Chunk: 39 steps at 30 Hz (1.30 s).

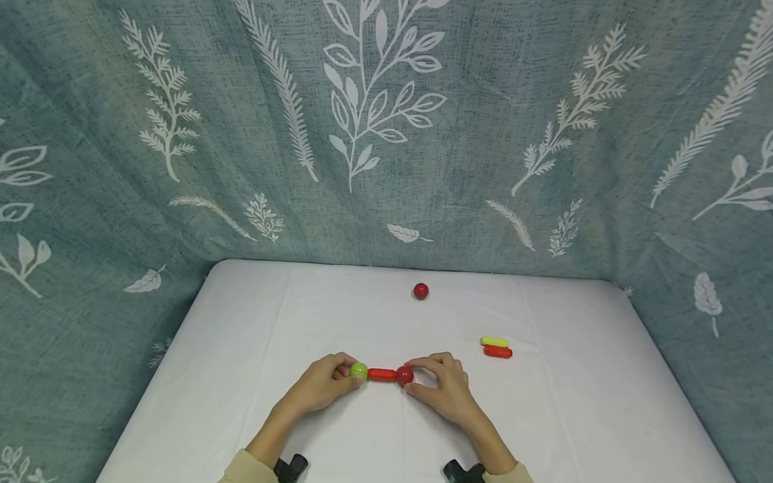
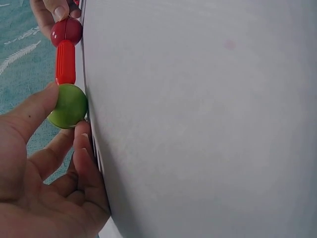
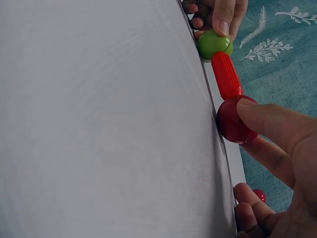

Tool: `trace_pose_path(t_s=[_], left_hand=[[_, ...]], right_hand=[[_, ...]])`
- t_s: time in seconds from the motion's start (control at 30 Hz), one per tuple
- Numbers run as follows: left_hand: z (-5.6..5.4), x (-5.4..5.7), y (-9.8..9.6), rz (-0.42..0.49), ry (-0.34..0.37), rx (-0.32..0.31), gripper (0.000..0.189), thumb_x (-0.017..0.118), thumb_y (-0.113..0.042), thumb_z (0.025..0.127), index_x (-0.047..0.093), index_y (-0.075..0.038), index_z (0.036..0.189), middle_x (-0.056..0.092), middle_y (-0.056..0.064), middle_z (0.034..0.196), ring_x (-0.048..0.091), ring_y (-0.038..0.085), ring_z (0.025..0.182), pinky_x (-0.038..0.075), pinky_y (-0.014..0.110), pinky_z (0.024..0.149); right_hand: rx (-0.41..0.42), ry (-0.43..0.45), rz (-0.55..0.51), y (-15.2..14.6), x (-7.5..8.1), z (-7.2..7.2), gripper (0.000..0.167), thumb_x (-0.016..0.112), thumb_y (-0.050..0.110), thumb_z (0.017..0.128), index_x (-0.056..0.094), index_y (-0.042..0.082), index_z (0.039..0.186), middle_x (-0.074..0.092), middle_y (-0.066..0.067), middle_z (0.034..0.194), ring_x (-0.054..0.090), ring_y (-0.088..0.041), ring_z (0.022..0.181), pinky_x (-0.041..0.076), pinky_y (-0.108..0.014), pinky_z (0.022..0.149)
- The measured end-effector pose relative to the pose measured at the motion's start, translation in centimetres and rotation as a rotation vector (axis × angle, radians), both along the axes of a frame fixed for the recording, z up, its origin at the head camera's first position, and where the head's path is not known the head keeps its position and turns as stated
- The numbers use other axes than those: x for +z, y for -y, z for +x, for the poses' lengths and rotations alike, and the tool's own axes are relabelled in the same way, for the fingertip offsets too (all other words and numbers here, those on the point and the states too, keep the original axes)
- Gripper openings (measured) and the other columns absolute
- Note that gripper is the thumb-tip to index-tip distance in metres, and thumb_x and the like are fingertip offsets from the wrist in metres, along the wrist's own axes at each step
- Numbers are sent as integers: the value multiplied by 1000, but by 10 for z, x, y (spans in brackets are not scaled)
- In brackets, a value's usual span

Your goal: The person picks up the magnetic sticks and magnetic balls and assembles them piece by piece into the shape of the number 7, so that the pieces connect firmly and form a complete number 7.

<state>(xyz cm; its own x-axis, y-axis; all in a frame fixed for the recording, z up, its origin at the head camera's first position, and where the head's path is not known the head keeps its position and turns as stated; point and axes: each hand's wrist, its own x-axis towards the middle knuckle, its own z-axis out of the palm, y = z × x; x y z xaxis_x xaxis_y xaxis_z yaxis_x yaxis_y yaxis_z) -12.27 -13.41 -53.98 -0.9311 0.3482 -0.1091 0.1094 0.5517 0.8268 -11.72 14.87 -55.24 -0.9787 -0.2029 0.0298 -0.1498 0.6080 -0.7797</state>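
Observation:
A bright red ribbed rod (image 1: 382, 375) joins a green ball (image 1: 359, 371) on its left end to a dark red ball (image 1: 404, 376) on its right end. My left hand (image 1: 324, 384) pinches the green ball between thumb and fingers. On the other side, my right hand (image 1: 445, 389) grips the dark red ball with thumb and index finger. In the left wrist view the thumb presses the side of the green ball (image 2: 69, 106) near the rod. The right wrist view shows a seam line round the dark red ball (image 3: 237, 120) under the thumb.
A loose dark red ball (image 1: 421, 291) lies toward the back of the white table (image 1: 338, 302). To the right, a yellow-green rod (image 1: 494, 341) and a red rod (image 1: 498, 351) lie side by side. A teal leaf-patterned cloth (image 1: 459, 134) hangs behind the table.

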Motion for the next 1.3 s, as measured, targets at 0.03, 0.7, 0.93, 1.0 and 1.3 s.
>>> trace_pose_path(t_s=[0.03,0.7,0.93,1.0,1.3], left_hand=[[0,0,0,-2,0,0,29,73,-29,93,68,-9,114,56,-2,90,51,15,81,45,27,68],[-1,1,-1,3,-7,-7,30,73,-29,93,68,-8,113,57,-2,90,52,15,80,45,27,68],[1,2,0,6,0,-4,32,72,-28,93,68,-5,114,57,-1,89,52,15,80,46,27,67],[1,2,0,11,3,-5,32,72,-28,94,67,-5,114,57,0,89,52,16,80,46,27,67],[1,1,0,12,-2,-10,32,72,-30,94,67,-6,114,57,0,89,52,15,81,46,27,68]], right_hand=[[-1,0,0,0,0,0,32,85,28,80,74,34,110,53,0,111,42,-24,109,28,-51,89],[-28,49,-132,-31,20,2,35,80,21,87,70,21,120,61,1,117,56,-23,106,42,-46,91],[-88,34,-128,-58,32,2,36,77,22,90,68,15,124,61,0,122,55,-27,108,40,-44,87],[-103,35,-124,-65,34,2,36,76,24,91,68,14,125,59,0,124,55,-27,108,39,-43,87],[-118,-16,-114,-90,35,2,39,74,29,93,66,11,126,54,-5,130,53,-29,108,37,-42,84]])
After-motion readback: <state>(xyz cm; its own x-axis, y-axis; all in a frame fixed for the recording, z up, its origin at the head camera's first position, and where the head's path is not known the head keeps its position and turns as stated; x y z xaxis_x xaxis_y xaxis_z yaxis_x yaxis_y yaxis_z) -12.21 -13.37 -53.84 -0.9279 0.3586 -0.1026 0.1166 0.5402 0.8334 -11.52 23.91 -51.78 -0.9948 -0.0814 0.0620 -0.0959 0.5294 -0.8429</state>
